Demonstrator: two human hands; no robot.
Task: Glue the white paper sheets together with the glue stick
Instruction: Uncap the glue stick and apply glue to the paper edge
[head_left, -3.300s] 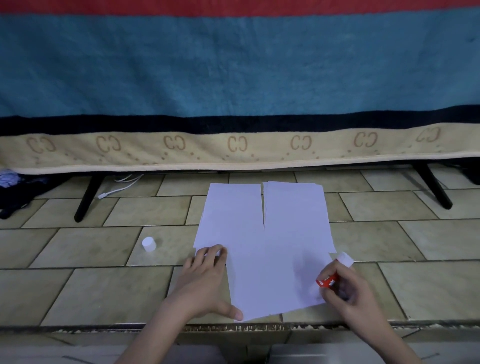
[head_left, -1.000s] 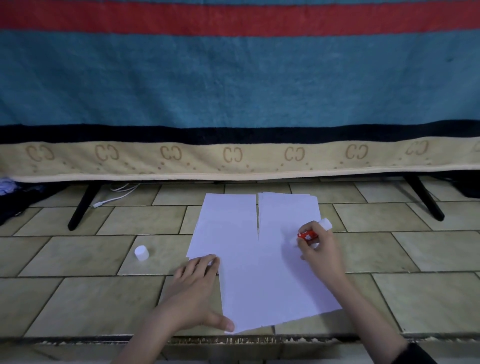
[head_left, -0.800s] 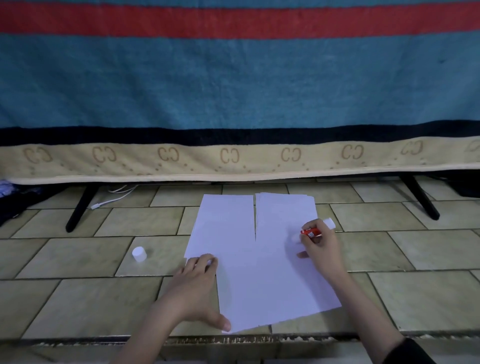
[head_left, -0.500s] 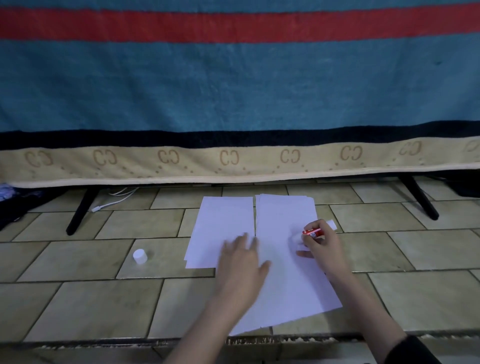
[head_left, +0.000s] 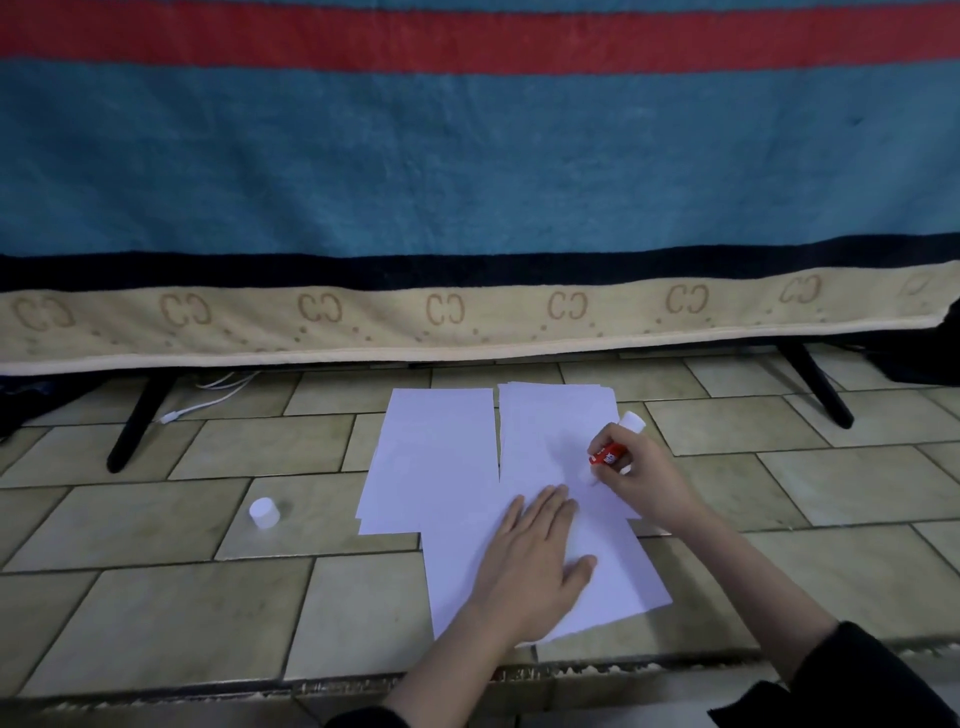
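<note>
The glue is being put on: the right hand (head_left: 641, 475) pinches the red glue stick (head_left: 609, 453) with its tip down on the right paper sheet (head_left: 550, 431), while the left hand (head_left: 530, 566) lies flat with straight fingers on the front sheet (head_left: 613, 582). I think the next move needs even strokes, then laying the left sheet (head_left: 436, 457) exactly on top. The glue itself cannot be seen on the white paper; the stick's tip is hidden by the fingers.
</note>
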